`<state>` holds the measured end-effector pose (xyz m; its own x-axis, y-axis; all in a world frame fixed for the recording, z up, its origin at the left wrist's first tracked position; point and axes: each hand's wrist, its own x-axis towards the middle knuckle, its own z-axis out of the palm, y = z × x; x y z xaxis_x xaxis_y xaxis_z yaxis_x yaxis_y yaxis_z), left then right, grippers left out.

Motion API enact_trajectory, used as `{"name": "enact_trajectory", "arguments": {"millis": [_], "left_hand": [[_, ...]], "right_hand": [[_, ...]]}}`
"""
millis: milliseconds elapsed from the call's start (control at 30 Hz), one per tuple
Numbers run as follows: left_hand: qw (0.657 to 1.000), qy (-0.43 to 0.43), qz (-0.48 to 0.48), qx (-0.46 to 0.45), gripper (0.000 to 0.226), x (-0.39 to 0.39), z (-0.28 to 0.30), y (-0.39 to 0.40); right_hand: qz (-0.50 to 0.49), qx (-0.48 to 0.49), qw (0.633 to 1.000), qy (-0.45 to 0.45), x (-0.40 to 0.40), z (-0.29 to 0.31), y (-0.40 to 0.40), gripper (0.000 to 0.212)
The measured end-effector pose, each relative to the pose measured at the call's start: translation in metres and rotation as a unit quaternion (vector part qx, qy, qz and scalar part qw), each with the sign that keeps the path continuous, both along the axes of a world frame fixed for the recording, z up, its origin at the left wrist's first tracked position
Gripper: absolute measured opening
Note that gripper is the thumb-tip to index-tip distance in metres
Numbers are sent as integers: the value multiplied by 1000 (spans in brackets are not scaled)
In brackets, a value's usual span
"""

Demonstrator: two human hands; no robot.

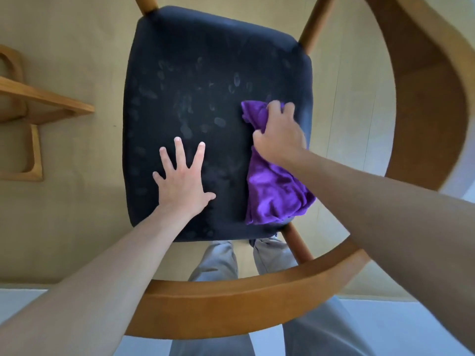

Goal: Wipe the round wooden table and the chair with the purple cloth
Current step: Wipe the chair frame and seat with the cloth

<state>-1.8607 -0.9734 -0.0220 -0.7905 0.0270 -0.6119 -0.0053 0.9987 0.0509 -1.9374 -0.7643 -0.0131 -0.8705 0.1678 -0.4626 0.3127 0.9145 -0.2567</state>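
I look straight down on a chair with a dark blue padded seat (200,80) and a curved wooden backrest (257,296) near me. Pale smudges dot the seat. My right hand (279,134) grips the bunched purple cloth (276,191) and presses it onto the seat's right side; the cloth trails toward the near right corner. My left hand (181,176) lies flat on the seat with its fingers spread, to the left of the cloth. The round wooden table is not clearly in view.
The chair's wooden armrest (426,80) curves round on the right. Part of another wooden piece of furniture (38,98) shows at the left edge. Beige floor (77,201) surrounds the chair. My grey trouser legs (218,260) stand behind the seat.
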Motion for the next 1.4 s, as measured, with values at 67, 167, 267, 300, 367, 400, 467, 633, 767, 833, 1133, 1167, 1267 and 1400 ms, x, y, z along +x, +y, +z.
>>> {"name": "enact_trajectory", "arguments": {"millis": [67,167,267,300,367,400,467,633,767,833,1133,1167,1267,1400], "left_hand": [[1000,4,0,3,129,0,-2,-2],[1000,3,4,5,128,0,-2,-1],[1000,-2,14,12,126,-1,0,1],[1000,-3,18,17,127,-1,-1,1],[999,-9,31,29,127,0,-3,0],[999,-12,36,34,128,1,-4,0],[998,-13,44,40,128,2,-6,1],[998,-15,51,46,127,1,-5,2],[996,-26,54,62,120,0,1,-1],[996,-29,50,68,118,0,2,-6],[996,-26,85,24,125,30,1,-35],[995,-37,93,17,127,31,2,-36],[996,-45,77,10,130,31,3,-39],[997,-49,56,15,130,32,2,-49]], "right_hand": [[105,38,993,-25,33,-6,-20,45],[271,33,960,-62,98,-4,-37,30],[382,-17,912,-148,106,1,-27,31],[391,-34,906,-157,94,2,-20,30],[316,-88,938,-110,61,2,-6,27],[241,-108,962,-64,42,1,1,29],[85,-98,991,20,9,-5,7,35],[132,18,991,7,37,-18,-30,44],[421,-50,900,-105,105,-7,-43,31],[435,-89,887,-127,101,-2,-34,27],[46,-29,997,51,34,-26,-44,30],[140,-8,989,47,52,-27,-55,32],[369,-7,929,7,102,-20,-73,32],[474,-37,877,-63,65,-12,-71,30]]}}
